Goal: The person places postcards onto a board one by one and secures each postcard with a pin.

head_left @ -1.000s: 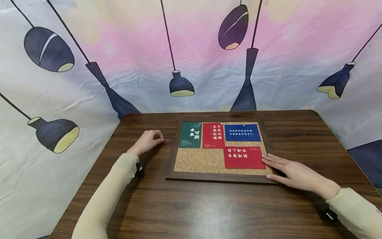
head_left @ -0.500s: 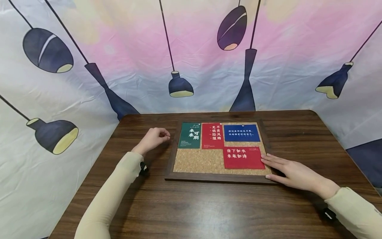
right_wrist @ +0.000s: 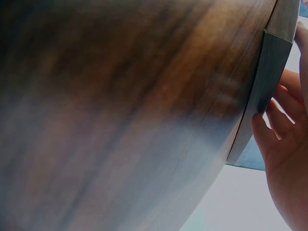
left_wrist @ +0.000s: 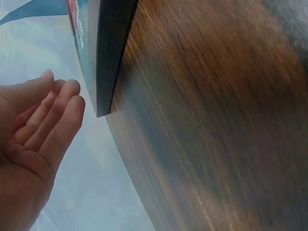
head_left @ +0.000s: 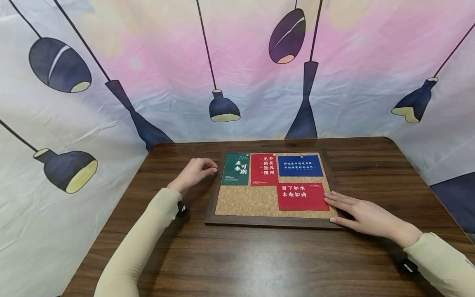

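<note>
A cork board (head_left: 269,221) in a dark wooden frame lies flat on the table. It carries a green card (head_left: 236,169), a tall red card (head_left: 264,169), a blue card (head_left: 300,165) and a wide red card (head_left: 302,196). My left hand (head_left: 196,171) hovers just left of the frame beside the green card, fingers loosely bent and holding nothing. In the left wrist view, the left hand (left_wrist: 38,125) is a little apart from the frame corner (left_wrist: 108,57). My right hand (head_left: 356,212) lies flat on the board's near right corner, fingertips at the wide red card's edge.
The dark wood table (head_left: 259,264) has rounded far corners and bare surface in front of the board. A printed cloth backdrop (head_left: 237,70) with lamp shapes encloses the table behind and on both sides. The right wrist view shows the frame corner (right_wrist: 269,72) against my fingers (right_wrist: 286,159).
My left hand has moved right along the table toward the board's left edge. The right hand and the board have stayed where they were.
</note>
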A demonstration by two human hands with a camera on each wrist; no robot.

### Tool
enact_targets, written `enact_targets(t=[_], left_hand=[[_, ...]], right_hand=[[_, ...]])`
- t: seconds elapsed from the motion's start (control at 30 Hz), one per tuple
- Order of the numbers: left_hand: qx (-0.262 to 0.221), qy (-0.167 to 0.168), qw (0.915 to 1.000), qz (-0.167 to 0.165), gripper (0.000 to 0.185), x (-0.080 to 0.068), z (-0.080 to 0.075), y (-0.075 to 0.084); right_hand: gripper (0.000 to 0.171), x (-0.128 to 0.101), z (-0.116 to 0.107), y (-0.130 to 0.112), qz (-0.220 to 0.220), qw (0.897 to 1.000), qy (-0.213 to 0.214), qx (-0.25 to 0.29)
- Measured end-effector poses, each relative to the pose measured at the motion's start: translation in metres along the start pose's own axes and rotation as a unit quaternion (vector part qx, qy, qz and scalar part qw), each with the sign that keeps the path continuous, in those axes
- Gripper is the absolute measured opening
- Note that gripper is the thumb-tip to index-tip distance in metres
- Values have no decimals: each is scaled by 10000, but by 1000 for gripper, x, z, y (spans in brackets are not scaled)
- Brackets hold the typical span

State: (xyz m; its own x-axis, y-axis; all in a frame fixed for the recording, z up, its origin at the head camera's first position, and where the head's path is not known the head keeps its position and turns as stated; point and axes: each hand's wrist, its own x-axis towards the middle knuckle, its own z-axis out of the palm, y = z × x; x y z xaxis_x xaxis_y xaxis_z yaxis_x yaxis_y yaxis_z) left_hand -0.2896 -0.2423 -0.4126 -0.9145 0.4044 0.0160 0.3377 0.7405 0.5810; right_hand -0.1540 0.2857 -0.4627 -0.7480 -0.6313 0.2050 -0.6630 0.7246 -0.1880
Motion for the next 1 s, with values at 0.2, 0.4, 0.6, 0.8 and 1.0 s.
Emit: enact_targets(t=[0.2, 0.4, 0.6, 0.8, 1.0], left_hand=[[-307, 36, 9995, -1, 15, 2, 4, 3], [-887, 229, 9958, -86, 15, 5, 7, 9], [-724, 285, 9970, -47, 18, 6, 8, 10], [-599, 225, 9979, 63, 18, 9, 10, 9], [-663, 159, 9976, 93, 17, 10, 12, 10]], right_hand=[[58, 1, 0, 0, -70, 10000, 33, 10], [58, 1, -1, -1, -77, 10000, 25, -3], [57, 1, -1, -1, -89, 10000, 24, -1], [58, 1, -1, -2, -131, 9999, 88, -28], [58, 1, -1, -2, -96, 9999, 59, -19]])
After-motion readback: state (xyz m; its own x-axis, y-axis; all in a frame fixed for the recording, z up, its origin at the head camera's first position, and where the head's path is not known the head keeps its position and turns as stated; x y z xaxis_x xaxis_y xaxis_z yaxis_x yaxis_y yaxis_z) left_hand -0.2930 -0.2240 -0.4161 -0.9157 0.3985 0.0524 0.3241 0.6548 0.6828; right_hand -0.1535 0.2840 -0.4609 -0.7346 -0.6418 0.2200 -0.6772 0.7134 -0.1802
